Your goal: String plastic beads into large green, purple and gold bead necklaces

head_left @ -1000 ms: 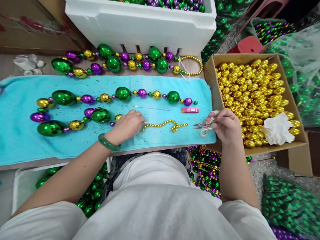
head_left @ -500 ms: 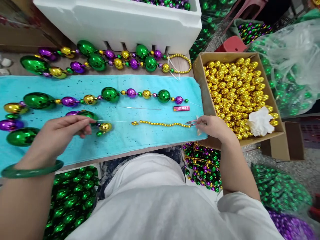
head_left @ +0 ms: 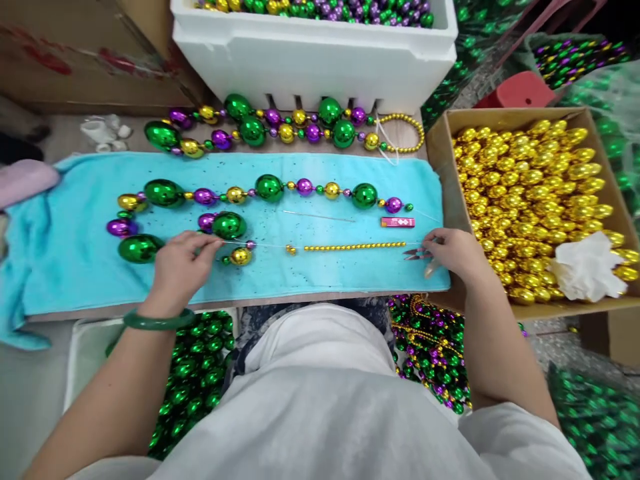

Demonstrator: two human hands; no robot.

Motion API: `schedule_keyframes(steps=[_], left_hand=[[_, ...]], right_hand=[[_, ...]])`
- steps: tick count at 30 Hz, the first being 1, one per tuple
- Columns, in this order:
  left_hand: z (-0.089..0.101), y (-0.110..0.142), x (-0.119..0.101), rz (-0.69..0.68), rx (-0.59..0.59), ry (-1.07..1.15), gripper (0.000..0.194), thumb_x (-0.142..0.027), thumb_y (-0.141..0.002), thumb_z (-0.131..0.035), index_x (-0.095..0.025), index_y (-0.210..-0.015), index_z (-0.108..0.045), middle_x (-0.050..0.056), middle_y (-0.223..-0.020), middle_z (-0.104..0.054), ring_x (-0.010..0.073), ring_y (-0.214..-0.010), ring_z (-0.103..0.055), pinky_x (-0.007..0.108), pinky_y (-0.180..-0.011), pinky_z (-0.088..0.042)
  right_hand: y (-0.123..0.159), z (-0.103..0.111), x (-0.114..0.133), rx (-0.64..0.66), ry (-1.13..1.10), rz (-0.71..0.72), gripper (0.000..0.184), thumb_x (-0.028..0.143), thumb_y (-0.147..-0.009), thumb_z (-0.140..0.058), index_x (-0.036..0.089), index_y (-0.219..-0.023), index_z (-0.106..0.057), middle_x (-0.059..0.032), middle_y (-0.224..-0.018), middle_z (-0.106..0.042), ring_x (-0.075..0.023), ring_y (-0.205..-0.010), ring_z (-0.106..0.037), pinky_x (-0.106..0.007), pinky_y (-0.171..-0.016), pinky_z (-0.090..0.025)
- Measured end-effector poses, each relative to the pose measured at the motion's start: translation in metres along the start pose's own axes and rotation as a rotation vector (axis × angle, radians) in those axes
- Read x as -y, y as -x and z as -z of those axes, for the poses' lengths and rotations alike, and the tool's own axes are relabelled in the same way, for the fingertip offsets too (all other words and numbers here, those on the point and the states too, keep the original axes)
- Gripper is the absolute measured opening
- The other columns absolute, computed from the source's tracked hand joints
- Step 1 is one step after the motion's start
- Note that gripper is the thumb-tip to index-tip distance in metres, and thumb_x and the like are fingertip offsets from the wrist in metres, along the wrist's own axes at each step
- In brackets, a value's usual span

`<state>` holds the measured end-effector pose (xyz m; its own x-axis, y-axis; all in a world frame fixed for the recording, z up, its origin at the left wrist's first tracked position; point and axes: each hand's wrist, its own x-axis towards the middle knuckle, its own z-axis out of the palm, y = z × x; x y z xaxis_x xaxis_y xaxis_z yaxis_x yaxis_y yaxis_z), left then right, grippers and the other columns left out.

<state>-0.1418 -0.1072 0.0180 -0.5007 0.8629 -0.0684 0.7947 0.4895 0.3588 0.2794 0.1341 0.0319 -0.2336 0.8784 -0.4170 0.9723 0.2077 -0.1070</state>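
My left hand [head_left: 186, 265], with a green bangle at the wrist, pinches one end of a thin pale string [head_left: 265, 245]. The string runs taut across a turquoise towel to my right hand [head_left: 453, 252]. Small gold beads [head_left: 355, 246] are threaded on it in a straight row, and a small gold cluster [head_left: 291, 250] sits apart at their left end. My right hand is closed around small pointed scissors [head_left: 414, 254] and seems to hold the string's other end too. Beside my left hand lies a strand of large green, purple and gold beads [head_left: 269, 189].
A long needle [head_left: 317, 216] and a small pink box [head_left: 397, 222] lie on the towel [head_left: 320, 280]. A finished-looking bead strand [head_left: 253, 131] rests behind it, before a white foam box [head_left: 320, 60]. At right stands a cardboard box [head_left: 450, 167] of gold beads.
The row of small gold beads has gone from wavy to straight, with a wider gap from the cluster at its left. The camera view has shifted, so everything on the table appears farther right.
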Motion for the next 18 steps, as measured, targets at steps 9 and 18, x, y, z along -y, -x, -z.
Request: schedule_keyframes(steps=[9,18], left_hand=[[-0.017,0.019,-0.049,-0.240,-0.076,-0.316,0.042,-0.025,-0.093,-0.040,-0.013,-0.127,-0.061,0.017,-0.111,-0.061,0.0326,-0.105,-0.052,0.045,-0.092,-0.045],[-0.057,-0.019,-0.087,-0.383,0.108,-0.175,0.029,-0.018,-0.093,-0.041,-0.016,-0.099,-0.069,0.013,-0.104,-0.065,0.0267,-0.101,-0.056,0.039,-0.085,-0.048]], right_hand=[[-0.006,-0.006,0.006,0.059,-0.016,0.012,0.020,0.035,-0.080,-0.055,0.023,-0.083,-0.071,-0.0062,-0.075,-0.070,-0.0225,-0.069,-0.060,-0.029,-0.054,-0.035],[-0.005,-0.009,0.009,0.021,-0.090,0.055,0.020,0.035,-0.080,-0.054,0.021,-0.081,-0.069,-0.0054,-0.068,-0.068,-0.0202,-0.063,-0.059,-0.028,-0.056,-0.037]])
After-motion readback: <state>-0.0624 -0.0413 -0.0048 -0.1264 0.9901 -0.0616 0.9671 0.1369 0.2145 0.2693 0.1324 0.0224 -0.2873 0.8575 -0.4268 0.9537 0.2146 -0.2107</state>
